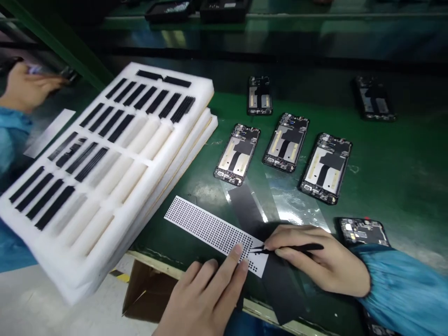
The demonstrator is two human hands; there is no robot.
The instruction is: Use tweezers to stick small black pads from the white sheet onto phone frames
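Green workbench (pixel 402 172) with a perforated white sheet (pixel 206 228) near its front edge. Left of the sheet, stacked white foam trays (pixel 196 88) hold black strips (pixel 171 105); beyond it lie phone mid-frames (pixel 285 142). Far left of the sheet passes a co-worker's blurred hand (pixel 28 86). The open left hand (pixel 203 298) presses the sheet with its fingertips (pixel 240 249); the right hand (pixel 315 261) grasps black tweezers (pixel 297 248), whose tips appear to touch a small black piece (pixel 257 249).

A green workbench (pixel 402 177) holds what look like phone frames (pixel 285 142) beside stacked foam trays (pixel 201 95).
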